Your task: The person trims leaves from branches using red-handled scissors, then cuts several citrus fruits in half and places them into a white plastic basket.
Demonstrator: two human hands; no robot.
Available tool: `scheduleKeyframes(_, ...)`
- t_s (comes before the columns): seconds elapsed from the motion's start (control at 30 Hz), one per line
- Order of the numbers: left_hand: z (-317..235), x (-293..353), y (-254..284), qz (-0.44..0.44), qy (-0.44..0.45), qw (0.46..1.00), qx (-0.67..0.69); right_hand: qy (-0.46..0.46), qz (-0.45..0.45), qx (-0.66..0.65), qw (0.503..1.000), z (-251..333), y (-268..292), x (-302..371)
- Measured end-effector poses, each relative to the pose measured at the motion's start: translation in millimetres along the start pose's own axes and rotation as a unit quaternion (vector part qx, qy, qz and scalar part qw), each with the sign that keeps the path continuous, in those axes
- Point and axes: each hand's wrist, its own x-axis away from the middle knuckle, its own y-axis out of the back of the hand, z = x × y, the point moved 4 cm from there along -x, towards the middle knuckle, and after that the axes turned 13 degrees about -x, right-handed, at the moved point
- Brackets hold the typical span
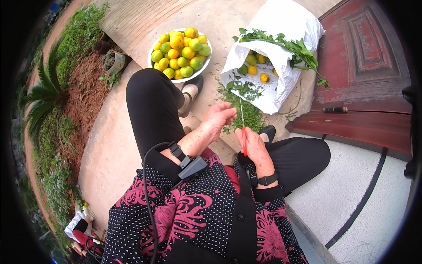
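Observation:
My right hand (255, 147) is closed round the red handles of a pair of scissors (244, 138), whose thin metal blades point away from me. Beside it, my left hand (217, 119) has its fingertips pinched together; whatever is between them is too small to make out. Green leaf clippings (250, 113) lie on the ground just beyond both hands. Farther off to the right, a white sack (303, 24) lies on its side with its mouth toward me, and yellow and green citrus fruits (252, 70) show inside. A white basin (178, 81) at the far left is heaped with similar fruits (188, 53).
A leafy branch (303, 52) rests across the sack's mouth. At the right stands a dark red wooden door (369, 57) with a raised sill (351, 130). Left of the concrete paving is a planted bed (85, 86) with a flowerpot (115, 61). My knees flank the work area.

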Motion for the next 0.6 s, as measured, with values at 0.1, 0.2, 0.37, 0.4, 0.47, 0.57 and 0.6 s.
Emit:
scheduleKeyframes(0.1, -1, -1, 0, -0.003, -0.006, 1.000, 0.000, 0.017, -0.009, 0.022, 1.000, -3, 0, -1)
scheduleKeyframes(0.2, -3, 0, -1, -0.009, -0.020, 0.999, 0.029, 0.025, -0.002, 0.047, 0.999, -3, -2, 0)
scheduleKeyframes(0.37, -7, 3, -4, 0.014, -0.018, 0.998, 0.061, 0.008, 0.005, 0.044, 0.999, 2, -1, 2)
scheduleKeyframes(0.4, -8, 3, -5, 0.024, -0.019, 0.998, 0.060, 0.008, 0.004, 0.043, 0.999, 4, -1, 2)
scheduleKeyframes(0.47, -8, 4, -5, 0.021, -0.012, 0.998, 0.053, 0.022, -0.002, 0.031, 0.999, 8, 2, 3)
scheduleKeyframes(0.57, -7, 4, -6, 0.043, 0.000, 0.998, 0.037, 0.025, -0.008, 0.032, 0.999, 12, 4, 5)
scheduleKeyframes(0.6, -7, 4, -5, 0.054, 0.004, 0.998, 0.030, 0.023, -0.010, 0.036, 0.999, 13, 4, 5)
